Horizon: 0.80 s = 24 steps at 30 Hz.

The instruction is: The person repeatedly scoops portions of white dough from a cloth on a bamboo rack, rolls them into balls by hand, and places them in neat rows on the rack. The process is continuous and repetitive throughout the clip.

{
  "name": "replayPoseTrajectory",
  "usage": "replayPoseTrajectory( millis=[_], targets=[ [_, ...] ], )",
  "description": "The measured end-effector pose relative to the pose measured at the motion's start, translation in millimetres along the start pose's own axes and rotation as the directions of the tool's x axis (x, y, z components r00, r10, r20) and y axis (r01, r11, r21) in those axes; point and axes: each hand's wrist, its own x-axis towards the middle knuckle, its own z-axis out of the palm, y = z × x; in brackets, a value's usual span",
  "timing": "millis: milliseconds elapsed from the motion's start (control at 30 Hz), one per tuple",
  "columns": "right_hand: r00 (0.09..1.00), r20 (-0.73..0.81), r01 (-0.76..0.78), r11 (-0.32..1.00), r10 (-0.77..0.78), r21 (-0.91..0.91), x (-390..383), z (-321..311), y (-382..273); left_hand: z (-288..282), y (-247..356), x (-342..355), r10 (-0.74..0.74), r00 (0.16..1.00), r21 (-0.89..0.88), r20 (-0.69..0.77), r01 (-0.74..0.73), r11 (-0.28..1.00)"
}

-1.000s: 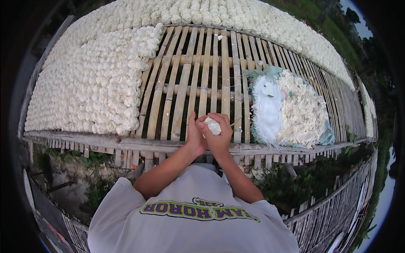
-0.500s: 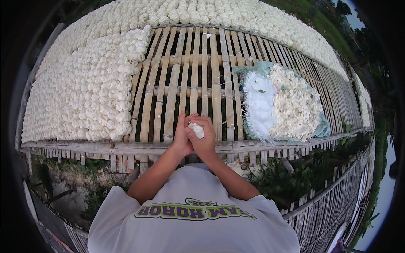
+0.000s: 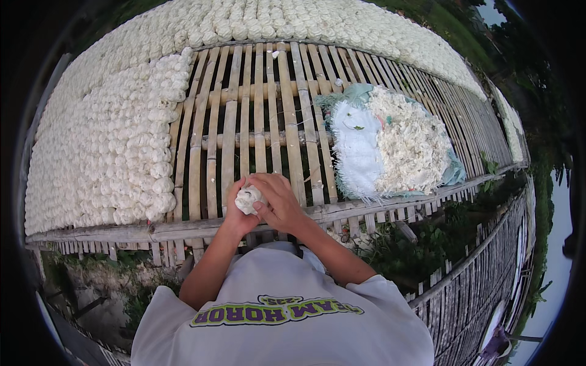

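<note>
Cupped between my two hands is a white, rough-surfaced ball of doughy, shredded-looking stuff (image 3: pixel 248 199). My left hand (image 3: pixel 237 221) curls under and around its left side. My right hand (image 3: pixel 278 201) wraps over it from the right, fingers across the far side and thumb on the near side. Both hands are above the near edge of a bamboo slat rack (image 3: pixel 259 140). To the right on the slats lies a loose heap of white crumbly stuff (image 3: pixel 412 140) on a frayed white and pale green woven sack (image 3: pixel 357 152).
Packed rows of similar white balls (image 3: pixel 110 140) cover the rack's left side and far edge. A thick bamboo rail (image 3: pixel 189 230) runs along the front. Green plants (image 3: pixel 421 244) grow below, and another slatted panel (image 3: pixel 476 280) stands at lower right.
My hands have shifted left and slightly nearer with the ball. They have turned around it, so more of it shows. The whole view has also shifted a little.
</note>
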Motion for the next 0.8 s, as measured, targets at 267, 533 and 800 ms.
replayPoseTrajectory(
  millis=[267,533,800],
  targets=[
    [0.708,0.335,-0.072,0.534,0.622,-0.842,-48.4,-71.7,174.9,-26.7,4.5,-1.4,-0.081,0.997,0.012,0.008,0.081,0.997],
    [0.763,0.407,-0.14,0.742,0.503,-0.655,-59.3,-82.9,174.7,-22.5,-0.9,-7.5,-0.098,0.994,0.0,0.058,0.098,0.995],
    [0.724,0.369,-0.43,0.8,0.583,-0.419,-75.5,-99.5,179.1,-20.9,-1.4,-6.0,-0.114,0.993,-0.007,0.034,0.114,0.993]
  ],
)
